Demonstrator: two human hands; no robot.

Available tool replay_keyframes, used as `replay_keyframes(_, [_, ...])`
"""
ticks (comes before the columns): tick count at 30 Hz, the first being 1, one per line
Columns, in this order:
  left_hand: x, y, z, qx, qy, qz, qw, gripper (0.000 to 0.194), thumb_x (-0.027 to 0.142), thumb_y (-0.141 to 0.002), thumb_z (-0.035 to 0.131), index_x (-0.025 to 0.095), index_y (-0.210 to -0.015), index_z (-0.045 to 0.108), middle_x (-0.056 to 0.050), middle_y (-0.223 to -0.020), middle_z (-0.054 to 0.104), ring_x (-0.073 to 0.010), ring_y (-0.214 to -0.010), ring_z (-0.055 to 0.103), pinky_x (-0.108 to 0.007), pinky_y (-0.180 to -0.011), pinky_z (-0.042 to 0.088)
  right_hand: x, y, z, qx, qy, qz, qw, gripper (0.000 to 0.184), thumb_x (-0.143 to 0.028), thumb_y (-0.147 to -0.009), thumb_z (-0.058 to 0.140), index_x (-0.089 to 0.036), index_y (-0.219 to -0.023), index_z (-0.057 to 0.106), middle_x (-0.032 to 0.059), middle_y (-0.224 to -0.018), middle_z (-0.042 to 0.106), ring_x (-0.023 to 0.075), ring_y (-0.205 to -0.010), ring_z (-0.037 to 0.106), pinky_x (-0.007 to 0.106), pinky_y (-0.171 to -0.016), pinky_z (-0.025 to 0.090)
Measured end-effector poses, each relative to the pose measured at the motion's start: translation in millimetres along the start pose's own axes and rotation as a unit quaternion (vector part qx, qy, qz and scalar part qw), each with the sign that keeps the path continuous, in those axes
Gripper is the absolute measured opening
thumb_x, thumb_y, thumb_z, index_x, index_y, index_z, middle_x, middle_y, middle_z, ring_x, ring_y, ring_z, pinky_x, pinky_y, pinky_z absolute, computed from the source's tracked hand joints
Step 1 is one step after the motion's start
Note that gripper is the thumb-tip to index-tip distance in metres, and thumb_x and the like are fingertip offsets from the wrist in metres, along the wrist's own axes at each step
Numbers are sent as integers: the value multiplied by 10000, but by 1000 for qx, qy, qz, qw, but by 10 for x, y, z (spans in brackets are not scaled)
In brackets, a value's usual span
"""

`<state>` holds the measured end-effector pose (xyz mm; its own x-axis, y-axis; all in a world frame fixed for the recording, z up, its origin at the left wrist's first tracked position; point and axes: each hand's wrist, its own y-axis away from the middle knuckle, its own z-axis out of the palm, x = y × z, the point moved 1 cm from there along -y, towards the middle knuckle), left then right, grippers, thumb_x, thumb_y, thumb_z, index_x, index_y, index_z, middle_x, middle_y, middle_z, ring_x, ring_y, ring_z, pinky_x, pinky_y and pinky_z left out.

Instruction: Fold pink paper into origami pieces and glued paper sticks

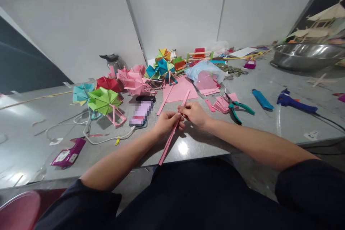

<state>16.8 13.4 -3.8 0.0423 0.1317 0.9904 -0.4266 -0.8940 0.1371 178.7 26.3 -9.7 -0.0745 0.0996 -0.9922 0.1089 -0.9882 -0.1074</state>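
A long, narrow strip of pink paper (pixel 169 143) runs slantwise through both hands near the table's front edge. My left hand (pixel 167 122) pinches it around its middle, thumb on top. Right beside it, my right hand (pixel 194 114) grips the same strip with thumb and forefinger. The strip looks folded lengthwise, its lower end reaching towards my lap. Beyond the hands lies a pink paper sheet (pixel 179 91), with another thin pink strip (pixel 165 100) at its left. A stack of small pink paper pieces (pixel 224 104) sits to the right.
Folded paper umbrellas (pixel 104 100) and a phone (pixel 141 113) with a white cable lie left. Pliers (pixel 244 107), a blue glue gun (pixel 296 103) and a steel basin (pixel 309 57) stand right. A plastic bag (pixel 206 73) and coins (pixel 231 69) are behind.
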Motion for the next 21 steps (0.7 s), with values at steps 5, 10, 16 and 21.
replay_keyframes(5, [-14, 23, -12, 9, -26, -3, 1000, 423, 502, -923, 800, 129, -751, 697, -60, -622, 721, -138, -549, 666, -281, -607, 605, -55, -172, -200, 42, -34, 7, 999, 511, -605, -718, 885, -200, -619, 590, -50, -498, 448, 61, -432, 300, 252, -421, 208])
replay_keyframes(10, [-10, 15, -9, 16, -38, -11, 999, 386, 452, -940, 782, 131, -742, 698, -78, -649, 737, -149, -576, 682, -288, -619, 607, -135, -322, -404, 67, -56, 18, 996, 402, -465, -685, 919, -179, -686, 636, -53, -509, 461, 52, -438, 282, 227, -418, 181])
replay_keyframes(16, [35, 4, -22, 12, -35, -21, 999, 357, 389, -967, 749, 123, -735, 698, -72, -631, 732, -114, -520, 644, -222, -541, 528, -139, -377, -456, 75, -64, 34, 995, 361, -399, -716, 899, -177, -697, 615, -55, -519, 477, 45, -412, 312, 218, -402, 192])
replay_keyframes(21, [20, 11, -58, -9, -8, -38, 999, 349, 359, -959, 741, 116, -716, 683, -68, -605, 716, -112, -492, 644, -212, -527, 515, -165, -392, -529, 85, -65, 37, 994, 419, -513, -778, 845, -214, -759, 553, -102, -497, 404, 39, -379, 237, 218, -399, 146])
